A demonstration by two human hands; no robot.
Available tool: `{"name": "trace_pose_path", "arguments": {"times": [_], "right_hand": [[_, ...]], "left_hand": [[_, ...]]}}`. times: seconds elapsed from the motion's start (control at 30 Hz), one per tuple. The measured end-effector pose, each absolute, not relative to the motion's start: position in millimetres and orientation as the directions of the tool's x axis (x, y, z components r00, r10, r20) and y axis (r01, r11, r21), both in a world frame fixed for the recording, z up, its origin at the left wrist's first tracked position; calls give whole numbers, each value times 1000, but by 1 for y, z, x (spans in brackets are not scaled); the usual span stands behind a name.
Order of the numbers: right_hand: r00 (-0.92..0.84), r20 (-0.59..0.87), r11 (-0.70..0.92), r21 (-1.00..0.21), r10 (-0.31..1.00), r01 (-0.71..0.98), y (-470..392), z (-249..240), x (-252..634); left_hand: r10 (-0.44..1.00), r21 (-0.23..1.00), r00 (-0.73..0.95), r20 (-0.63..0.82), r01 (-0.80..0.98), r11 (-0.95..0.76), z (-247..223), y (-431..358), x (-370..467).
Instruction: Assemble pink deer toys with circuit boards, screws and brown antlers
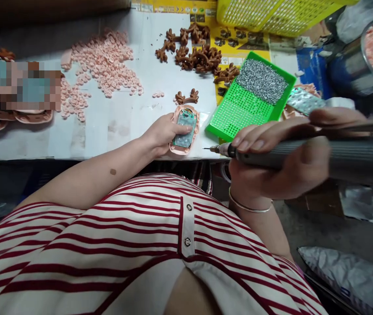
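Observation:
My left hand [165, 133] grips a pink plastic casing [180, 149] near the table's front edge, its thumb lying across the circuit board [183, 136] set inside. Just beyond the casing lies a brown antler-shaped plastic piece [186, 97]. On the right, my right hand [271, 162] is wrapped round a dark electric screwdriver [271, 154], held level with its thin bit pointing left toward the casing. Bit and casing are apart. Behind the screwdriver, a green perforated tray [238, 114] holds a heap of small silver screws [261, 81].
Small pink plastic rings [104, 61] are heaped at the left back. More brown antler-shaped pieces [201, 57] lie at the back middle. Stacked pink casings [35, 114] stand far left. A yellow basket [271, 17] and a metal bucket [346, 65] of pink parts are at the right back.

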State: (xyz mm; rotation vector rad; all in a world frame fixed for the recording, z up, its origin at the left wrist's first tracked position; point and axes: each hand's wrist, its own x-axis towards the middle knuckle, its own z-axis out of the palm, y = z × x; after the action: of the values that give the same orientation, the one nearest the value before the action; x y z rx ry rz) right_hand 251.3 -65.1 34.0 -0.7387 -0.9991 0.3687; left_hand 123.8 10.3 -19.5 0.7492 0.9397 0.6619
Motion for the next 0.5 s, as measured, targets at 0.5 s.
{"name": "trace_pose_path", "arguments": {"times": [0.5], "right_hand": [[428,549,382,-825,718,416,-61,-3,241]], "left_hand": [[771,775,449,-452,-229,589,-21,14,127]]}}
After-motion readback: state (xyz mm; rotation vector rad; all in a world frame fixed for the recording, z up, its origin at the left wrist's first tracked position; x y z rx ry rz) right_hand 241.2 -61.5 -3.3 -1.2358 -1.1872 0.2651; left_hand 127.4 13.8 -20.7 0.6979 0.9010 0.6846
